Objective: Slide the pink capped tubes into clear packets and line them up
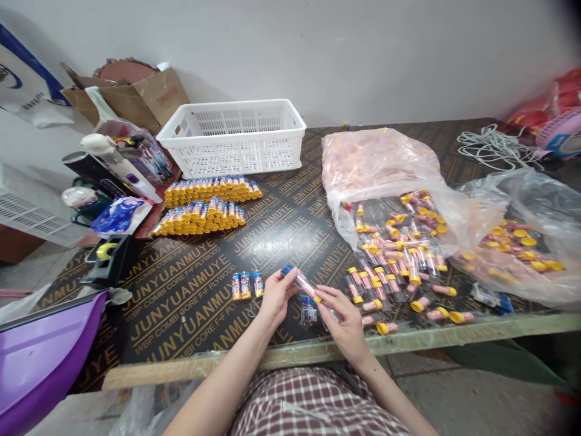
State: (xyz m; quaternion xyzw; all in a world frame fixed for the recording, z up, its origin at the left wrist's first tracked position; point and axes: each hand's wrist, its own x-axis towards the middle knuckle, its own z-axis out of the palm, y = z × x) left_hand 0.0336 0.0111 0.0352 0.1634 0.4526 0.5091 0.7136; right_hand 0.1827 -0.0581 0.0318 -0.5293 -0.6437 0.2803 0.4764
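Note:
Between my two hands is a small clear tube with pink contents and a yellow cap. My left hand pinches its upper end, where a blue printed sleeve shows. At the yellow-capped end, the fingers of my right hand are closed on the tube. A few flat printed sleeves lie on the table just under my hands, partly covered. Left of my left hand stand 3 blue-labelled tubes. To the right of my right hand lies a heap of unlabelled tubes with yellow caps.
Stacked labelled tubes lie before a white plastic basket. Plastic bags of tubes spread across the right. A tape dispenser, bottles and a purple dustpan-like piece are at left. Coiled cord lies far right.

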